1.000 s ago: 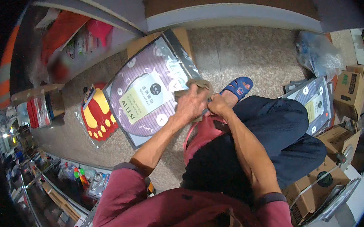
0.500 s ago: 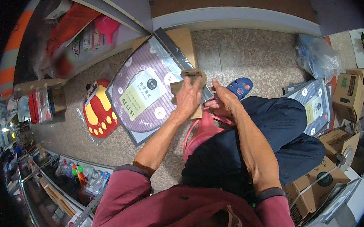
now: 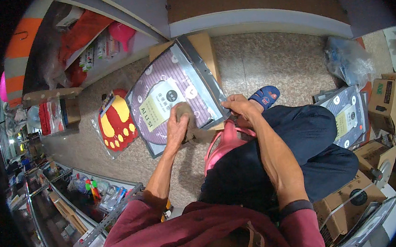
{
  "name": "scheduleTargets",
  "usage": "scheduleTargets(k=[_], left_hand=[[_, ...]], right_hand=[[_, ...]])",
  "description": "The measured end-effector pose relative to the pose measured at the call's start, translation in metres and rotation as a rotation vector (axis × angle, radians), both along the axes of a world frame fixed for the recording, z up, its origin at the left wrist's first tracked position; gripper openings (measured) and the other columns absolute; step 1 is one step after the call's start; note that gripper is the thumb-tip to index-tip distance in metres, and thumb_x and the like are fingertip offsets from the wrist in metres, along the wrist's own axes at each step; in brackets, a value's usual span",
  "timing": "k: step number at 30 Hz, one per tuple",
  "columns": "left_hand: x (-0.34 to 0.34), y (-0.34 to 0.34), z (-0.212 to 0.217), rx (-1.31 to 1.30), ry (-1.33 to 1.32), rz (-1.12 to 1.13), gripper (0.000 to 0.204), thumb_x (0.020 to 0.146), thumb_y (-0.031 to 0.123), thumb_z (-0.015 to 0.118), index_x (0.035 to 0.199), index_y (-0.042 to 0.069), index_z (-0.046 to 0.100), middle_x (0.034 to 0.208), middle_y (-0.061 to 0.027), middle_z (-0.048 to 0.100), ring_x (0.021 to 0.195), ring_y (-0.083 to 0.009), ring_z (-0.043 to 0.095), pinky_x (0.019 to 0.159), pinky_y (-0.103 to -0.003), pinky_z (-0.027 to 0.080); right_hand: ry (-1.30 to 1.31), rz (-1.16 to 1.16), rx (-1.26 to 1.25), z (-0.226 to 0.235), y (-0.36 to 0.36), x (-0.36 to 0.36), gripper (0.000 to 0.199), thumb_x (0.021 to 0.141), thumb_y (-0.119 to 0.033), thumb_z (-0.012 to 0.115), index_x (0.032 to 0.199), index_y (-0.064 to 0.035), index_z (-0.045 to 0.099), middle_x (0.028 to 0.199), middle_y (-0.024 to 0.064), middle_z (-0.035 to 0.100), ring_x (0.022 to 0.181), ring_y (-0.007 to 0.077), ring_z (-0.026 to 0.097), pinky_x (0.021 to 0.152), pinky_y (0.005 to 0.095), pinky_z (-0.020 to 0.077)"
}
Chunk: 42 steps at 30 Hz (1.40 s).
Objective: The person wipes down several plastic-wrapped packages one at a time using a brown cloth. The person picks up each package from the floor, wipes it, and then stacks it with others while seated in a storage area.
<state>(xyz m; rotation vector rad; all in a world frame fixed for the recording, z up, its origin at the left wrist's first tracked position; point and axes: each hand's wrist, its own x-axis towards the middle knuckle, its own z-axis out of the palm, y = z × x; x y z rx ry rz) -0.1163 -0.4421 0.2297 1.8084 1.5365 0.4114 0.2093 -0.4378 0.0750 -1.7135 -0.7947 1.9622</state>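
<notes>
While the left hand (image 3: 177, 128) holds a brown cloth (image 3: 186, 110) in its grip over the striped packaged mat (image 3: 178, 76), which overlaps a cardboard box (image 3: 205, 49), the right hand (image 3: 242, 105) pinches the mat's corner in a narrow grip.

A packaged mat (image 3: 143, 102) is positioned before the person, laid across a carton (image 3: 207, 51) whose far and right edges are left uncovered. The mat's right corner is gripped by the right hand (image 3: 242, 106); a cloth (image 3: 193, 130) is held over its near edge by the left hand (image 3: 177, 128). A second mat (image 3: 117, 127) is found on the floor (image 3: 231, 68), just left of the first. A slipper (image 3: 267, 97) is located beyond and right of the right hand. At far right, a third mat (image 3: 348, 117) is situated beside cartons (image 3: 384, 99), with a plastic bag (image 3: 349, 60) behind it. At near left, a rack (image 3: 105, 224) is loaded with goods.
</notes>
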Motion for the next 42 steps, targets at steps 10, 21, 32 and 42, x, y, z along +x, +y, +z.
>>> scheduleTargets(k=[10, 21, 32, 42], left_hand=[[0.055, -0.004, -0.005, 0.174, 0.126, -0.08, 0.068, 0.103, 0.024, 0.089, 0.163, 0.005, 0.065, 0.147, -0.0216, 0.079, 0.133, -0.0402, 0.079, 0.111, -0.057, 0.067], [0.045, 0.008, -0.002, 0.088, 0.033, -0.132, 0.071, 0.102, 0.023, 0.091, 0.164, 0.004, 0.063, 0.148, -0.0207, 0.078, 0.134, -0.0385, 0.079, 0.112, -0.055, 0.067], [-0.195, -0.05, -0.023, -0.12, 0.146, 0.55, 0.074, 0.102, 0.022, 0.093, 0.166, 0.003, 0.061, 0.15, -0.0198, 0.077, 0.135, -0.0368, 0.079, 0.113, -0.054, 0.067], [-0.159, -0.054, -0.02, -0.312, -0.11, 0.612, 0.077, 0.101, 0.022, 0.094, 0.167, 0.002, 0.06, 0.151, -0.019, 0.076, 0.136, -0.0353, 0.078, 0.114, -0.053, 0.067]], right_hand=[[-0.604, -0.489, 0.23, 0.061, 0.023, 0.019, 0.037, 0.101, -0.039, 0.086, 0.112, -0.0034, 0.09, 0.109, 0.0207, 0.089, 0.109, 0.0345, 0.085, 0.101, 0.0477, 0.0653], [-0.404, -0.382, 0.077, 0.086, 0.002, 0.032, 0.049, 0.107, -0.036, 0.09, 0.138, 0.0016, 0.089, 0.124, 0.0181, 0.092, 0.12, 0.0305, 0.085, 0.11, 0.0478, 0.0629], [-0.736, -0.339, 0.046, 0.119, 0.018, 0.027, 0.048, 0.108, -0.043, 0.089, 0.135, -0.0034, 0.092, 0.128, 0.0287, 0.091, 0.126, 0.0485, 0.087, 0.112, 0.0562, 0.0631], [-0.704, -0.34, 0.153, 0.11, -0.005, 0.068, 0.049, 0.109, -0.043, 0.084, 0.137, -0.004, 0.091, 0.129, 0.031, 0.09, 0.126, 0.051, 0.087, 0.111, 0.0571, 0.065]])
